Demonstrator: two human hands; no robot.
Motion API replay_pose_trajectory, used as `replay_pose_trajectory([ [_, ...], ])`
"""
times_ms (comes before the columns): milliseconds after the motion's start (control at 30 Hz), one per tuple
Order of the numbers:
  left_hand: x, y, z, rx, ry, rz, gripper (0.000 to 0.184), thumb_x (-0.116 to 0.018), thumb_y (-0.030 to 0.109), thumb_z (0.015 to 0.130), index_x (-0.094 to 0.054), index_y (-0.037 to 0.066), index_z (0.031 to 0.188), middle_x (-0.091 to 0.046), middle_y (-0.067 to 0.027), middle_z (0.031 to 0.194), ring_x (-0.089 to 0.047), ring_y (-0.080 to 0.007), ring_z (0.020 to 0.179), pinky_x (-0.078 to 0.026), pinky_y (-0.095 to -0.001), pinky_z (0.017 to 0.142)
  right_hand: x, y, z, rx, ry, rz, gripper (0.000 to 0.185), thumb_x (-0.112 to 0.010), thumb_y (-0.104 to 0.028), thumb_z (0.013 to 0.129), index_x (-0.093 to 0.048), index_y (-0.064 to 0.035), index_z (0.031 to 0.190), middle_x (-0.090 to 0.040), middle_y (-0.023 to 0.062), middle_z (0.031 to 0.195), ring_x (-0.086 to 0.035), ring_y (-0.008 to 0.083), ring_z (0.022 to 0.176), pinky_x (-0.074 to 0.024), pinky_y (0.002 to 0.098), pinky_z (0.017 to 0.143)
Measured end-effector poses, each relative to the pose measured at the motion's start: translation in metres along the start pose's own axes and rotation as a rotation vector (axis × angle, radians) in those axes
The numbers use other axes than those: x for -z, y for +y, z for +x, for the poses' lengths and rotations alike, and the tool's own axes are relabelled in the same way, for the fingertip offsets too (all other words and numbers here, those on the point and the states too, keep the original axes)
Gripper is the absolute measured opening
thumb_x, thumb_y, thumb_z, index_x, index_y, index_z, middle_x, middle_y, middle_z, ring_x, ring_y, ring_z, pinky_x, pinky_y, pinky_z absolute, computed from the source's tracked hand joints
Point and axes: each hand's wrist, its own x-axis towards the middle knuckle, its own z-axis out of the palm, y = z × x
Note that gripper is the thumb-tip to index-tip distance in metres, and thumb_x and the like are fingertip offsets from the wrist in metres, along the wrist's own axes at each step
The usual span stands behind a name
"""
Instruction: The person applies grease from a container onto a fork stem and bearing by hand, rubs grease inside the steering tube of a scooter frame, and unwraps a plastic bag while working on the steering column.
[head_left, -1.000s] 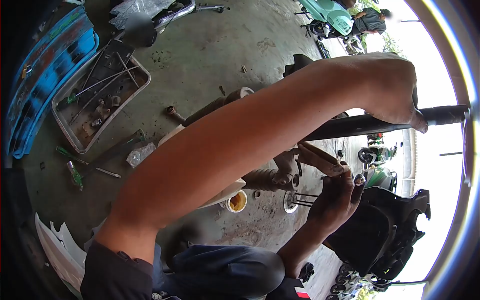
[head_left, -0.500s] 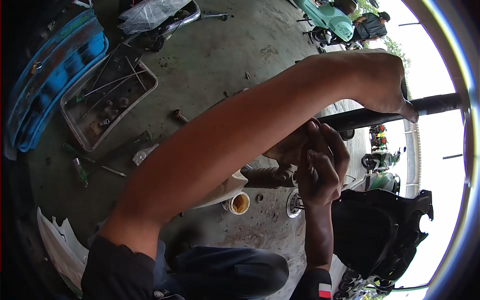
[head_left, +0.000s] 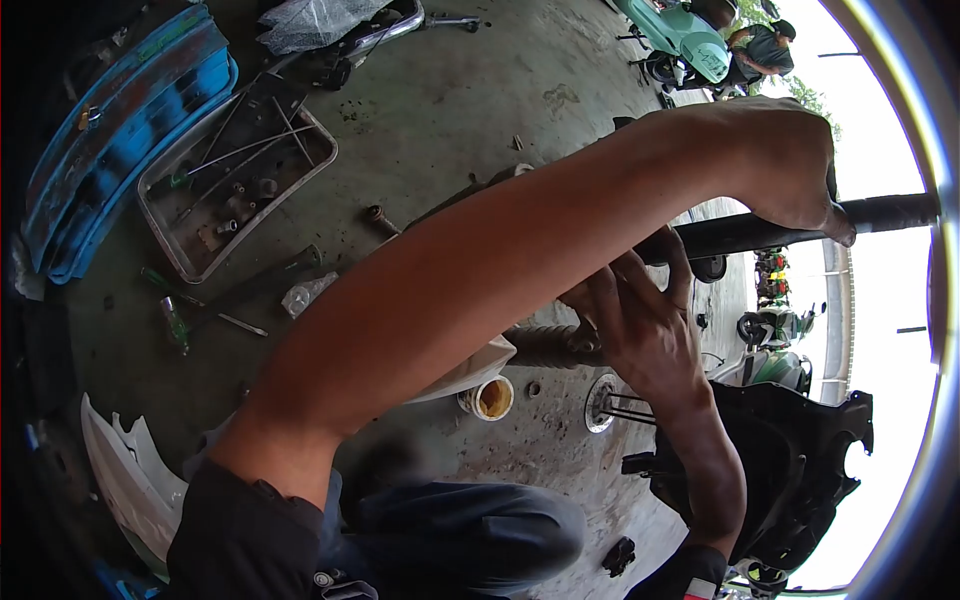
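Observation:
My left hand (head_left: 790,175) reaches across to the upper right, its fingers wrapped round a black tube (head_left: 740,234). My right hand (head_left: 645,325) is below the left forearm, near the tube's inner end. Its fingers are spread and bent, with some tips hidden behind the forearm; whether they touch the tube cannot be told. Beneath them is a dark ribbed cylindrical part (head_left: 555,346), partly covered by the forearm and hand. An opened tub of yellowish paste (head_left: 494,398) stands on the floor below, beside a small ring (head_left: 534,388).
A metal tray (head_left: 325,150) of tools and small parts lies left of the arms, near a blue panel (head_left: 130,130). Screwdrivers (head_left: 175,325) lie below it. A brake disc (head_left: 600,403) and a black plastic body panel (head_left: 780,460) are to the right. Beyond are a mint scooter (head_left: 690,45) and a person (head_left: 768,55).
My right hand has gone from curled fingers to spread ones, and its wrist has swung to the right. My left hand keeps its hold on the tube. The whole view has shifted slightly.

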Motion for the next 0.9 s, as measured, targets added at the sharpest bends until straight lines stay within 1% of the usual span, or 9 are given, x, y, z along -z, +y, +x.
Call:
replay_pose_trajectory([
  [67,-0.001,0.001,0.001,-0.007,0.011,0.010,0.061,-0.077,0.056,0.086,-0.073,-0.002,0.070,-0.066,-0.0152,0.062,-0.066,-0.0268,0.059,-0.054,-0.0410,0.069,0.002,0.002,-0.001,0.038,0.036,0.109,0.063,-0.066,-0.008,0.086,-0.048,0.0057,0.145,-0.070,0.0184,0.122,-0.061,0.0245,0.127,-0.0387,0.0521,0.118],
  [100,-0.001,0.001,0.001,-0.013,0.023,0.026,0.061,-0.077,0.056,0.087,-0.073,-0.002,0.070,-0.066,-0.0155,0.062,-0.066,-0.0270,0.059,-0.054,-0.0413,0.069,0.001,0.003,-0.001,0.062,0.108,0.129,0.064,-0.066,-0.006,0.082,-0.051,0.0083,0.143,-0.069,0.0228,0.121,-0.066,0.0289,0.116,-0.0443,0.0454,0.115],
  [300,0.003,0.006,-0.002,0.048,-0.027,0.022,0.063,-0.076,0.058,0.087,-0.072,-0.003,0.070,-0.065,-0.0160,0.062,-0.066,-0.0278,0.061,-0.053,-0.0427,0.071,0.009,0.008,-0.008,0.086,0.103,0.242,0.063,-0.067,0.000,0.078,-0.054,0.0099,0.139,-0.071,0.0212,0.114,-0.067,0.0310,0.111,-0.0502,0.0455,0.108],
  [400,0.007,0.008,-0.002,0.054,-0.048,0.024,0.062,-0.076,0.057,0.087,-0.072,-0.003,0.071,-0.065,-0.0158,0.062,-0.066,-0.0277,0.061,-0.053,-0.0427,0.071,0.030,0.010,-0.030,0.058,0.030,0.116,0.055,-0.068,0.002,0.081,-0.057,0.0110,0.134,-0.072,0.0198,0.110,-0.068,0.0312,0.107,-0.0532,0.0468,0.102],
  [500,0.009,0.006,-0.003,0.049,-0.046,0.009,0.061,-0.077,0.056,0.087,-0.072,-0.003,0.071,-0.066,-0.0153,0.062,-0.066,-0.0274,0.061,-0.053,-0.0422,0.070,0.047,0.000,-0.058,-0.147,0.279,0.055,0.040,-0.068,0.011,0.086,-0.058,0.0046,0.123,-0.072,0.0195,0.108,-0.069,0.0350,0.099,-0.0561,0.0523,0.090],
  [600,0.007,0.008,-0.003,0.052,-0.061,-0.018,0.060,-0.077,0.056,0.086,-0.072,-0.003,0.071,-0.066,-0.0141,0.062,-0.066,-0.0262,0.061,-0.054,-0.0409,0.069,0.028,-0.005,-0.085,-0.354,0.483,0.233,0.048,-0.071,0.014,0.084,-0.050,0.0022,0.126,-0.071,0.0228,0.113,-0.071,0.0372,0.093,-0.0589,0.0465,0.082],
  [700,0.005,0.008,-0.005,0.061,-0.057,-0.025,0.060,-0.078,0.056,0.086,-0.073,-0.002,0.071,-0.066,-0.0128,0.062,-0.066,-0.0241,0.060,-0.054,-0.0394,0.069,0.028,-0.012,-0.054,-0.239,0.449,0.158,0.048,-0.071,0.018,0.085,-0.049,0.0033,0.125,-0.071,0.0251,0.113,-0.074,0.0354,0.097,-0.0631,0.0382,0.078],
  [833,0.002,0.006,-0.001,0.035,-0.010,0.025,0.060,-0.079,0.056,0.085,-0.073,-0.002,0.071,-0.065,-0.0112,0.060,-0.066,-0.0209,0.058,-0.054,-0.0371,0.067,0.007,-0.016,-0.014,-0.174,0.465,0.091,0.041,-0.072,0.010,0.087,-0.055,0.0023,0.123,-0.072,0.0218,0.113,-0.071,0.0338,0.096,-0.0585,0.0423,0.078],
  [900,0.001,0.007,0.000,0.032,-0.008,0.043,0.060,-0.079,0.057,0.085,-0.073,-0.001,0.071,-0.065,-0.0110,0.060,-0.066,-0.0206,0.058,-0.054,-0.0369,0.067,-0.015,-0.010,0.003,-0.146,0.542,0.061,0.041,-0.072,-0.012,0.090,-0.063,-0.0026,0.128,-0.072,0.0159,0.114,-0.065,0.0267,0.089,-0.0547,0.0366,0.078],
])
